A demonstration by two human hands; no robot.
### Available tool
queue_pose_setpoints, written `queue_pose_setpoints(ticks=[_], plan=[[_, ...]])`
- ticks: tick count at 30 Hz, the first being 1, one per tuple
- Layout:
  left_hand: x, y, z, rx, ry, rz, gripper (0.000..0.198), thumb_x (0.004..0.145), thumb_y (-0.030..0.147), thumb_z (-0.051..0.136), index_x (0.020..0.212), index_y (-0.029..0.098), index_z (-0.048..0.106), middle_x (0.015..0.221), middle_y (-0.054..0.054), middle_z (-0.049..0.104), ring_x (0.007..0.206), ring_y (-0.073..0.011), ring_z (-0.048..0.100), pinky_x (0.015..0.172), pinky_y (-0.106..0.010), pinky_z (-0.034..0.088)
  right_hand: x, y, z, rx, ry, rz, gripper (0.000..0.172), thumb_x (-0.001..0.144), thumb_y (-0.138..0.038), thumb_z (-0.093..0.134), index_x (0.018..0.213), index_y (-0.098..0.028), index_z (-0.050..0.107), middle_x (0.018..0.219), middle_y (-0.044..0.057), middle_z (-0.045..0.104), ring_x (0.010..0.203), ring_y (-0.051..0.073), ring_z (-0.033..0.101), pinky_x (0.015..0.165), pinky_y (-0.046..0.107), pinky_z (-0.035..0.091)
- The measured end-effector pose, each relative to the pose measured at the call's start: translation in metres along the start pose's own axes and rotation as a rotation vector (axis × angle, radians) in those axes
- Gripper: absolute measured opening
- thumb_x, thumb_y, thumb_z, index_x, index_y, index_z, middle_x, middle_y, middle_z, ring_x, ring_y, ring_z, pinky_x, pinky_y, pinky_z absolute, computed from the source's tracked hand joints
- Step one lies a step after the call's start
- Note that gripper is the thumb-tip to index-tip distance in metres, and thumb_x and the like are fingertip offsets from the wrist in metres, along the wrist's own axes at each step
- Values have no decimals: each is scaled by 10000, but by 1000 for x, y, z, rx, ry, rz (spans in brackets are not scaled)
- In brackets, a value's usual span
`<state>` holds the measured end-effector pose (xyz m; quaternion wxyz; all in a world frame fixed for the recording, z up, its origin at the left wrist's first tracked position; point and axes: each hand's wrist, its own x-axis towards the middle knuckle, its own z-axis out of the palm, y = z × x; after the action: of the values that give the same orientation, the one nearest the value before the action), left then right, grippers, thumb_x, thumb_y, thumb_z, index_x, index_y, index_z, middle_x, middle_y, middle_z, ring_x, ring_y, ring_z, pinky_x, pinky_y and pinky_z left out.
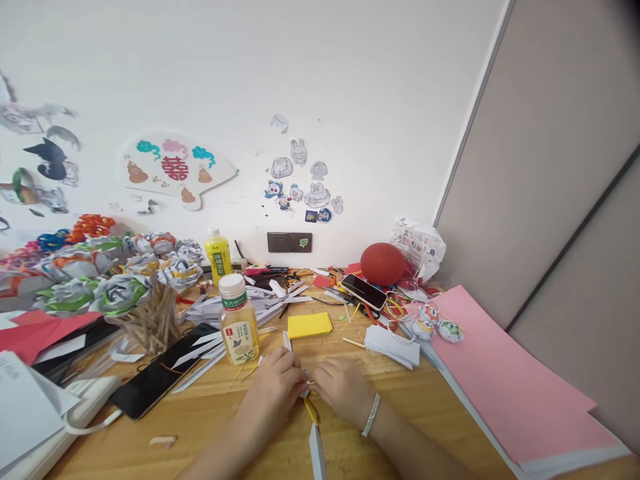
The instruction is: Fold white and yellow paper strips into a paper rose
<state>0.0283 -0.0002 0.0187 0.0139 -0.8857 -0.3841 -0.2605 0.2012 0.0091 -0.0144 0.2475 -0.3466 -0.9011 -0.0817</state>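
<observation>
- Both the left hand (280, 377) and the right hand (345, 388) are working low over the wooden table (430, 407), their fingertips sitting close together.
- The left hand is pinching a small paper piece (305, 393) between thumb and bent fingers.
- The right hand is curling its fingers beside that pinch; whether its tips are pressing together on anything, I cannot tell.
- The paper piece is sitting between the two hands, with a yellow strip (312, 411) showing just below it and a white strip (317, 453) running toward the near edge of the view.
- For clean work, the left hand is probably serving best as a steady clamp, leaving the right fingers to be making small, light adjustments without creasing the paper.
- Any twist at the pinch is likely to be throwing the strips out of line, so watching their edges is paying off.
- A tea bottle (240, 330) is standing near the left hand, so wide sideways swings are risking a knock.
- A yellow paper stack (310, 325) is lying just beyond the fingers.
</observation>
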Motion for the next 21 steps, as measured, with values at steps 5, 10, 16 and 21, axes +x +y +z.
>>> queue_pose_setpoints(ticks=[5,10,16,21], plan=[[0,4,-7,82,-15,30,189,812,125,518,668,181,626,719,-55,594,728,-196,488,606,-298,374,-1,0,-2,47,-27,11,149,892,-240,493,777,-169,555,723,27,620,689,172,564,607,271,407],[0,-2,-4,90,20,52,235,846,126,477,676,180,631,719,-55,601,724,-193,493,608,-297,376,-3,9,-12,65,-141,29,169,867,-237,528,1024,-207,583,773,19,657,698,179,588,573,255,387],[-2,-10,4,65,92,88,202,836,145,494,690,184,628,711,-43,605,707,-183,499,600,-287,371,-7,33,-42,282,-219,198,131,822,-186,565,910,-247,642,807,-11,677,736,162,601,629,229,384],[-2,-9,5,73,66,66,196,825,124,492,682,171,618,732,-54,616,729,-196,500,615,-303,380,-6,32,-33,263,-142,366,128,834,-106,484,862,-168,592,816,52,642,760,188,574,629,252,365]])
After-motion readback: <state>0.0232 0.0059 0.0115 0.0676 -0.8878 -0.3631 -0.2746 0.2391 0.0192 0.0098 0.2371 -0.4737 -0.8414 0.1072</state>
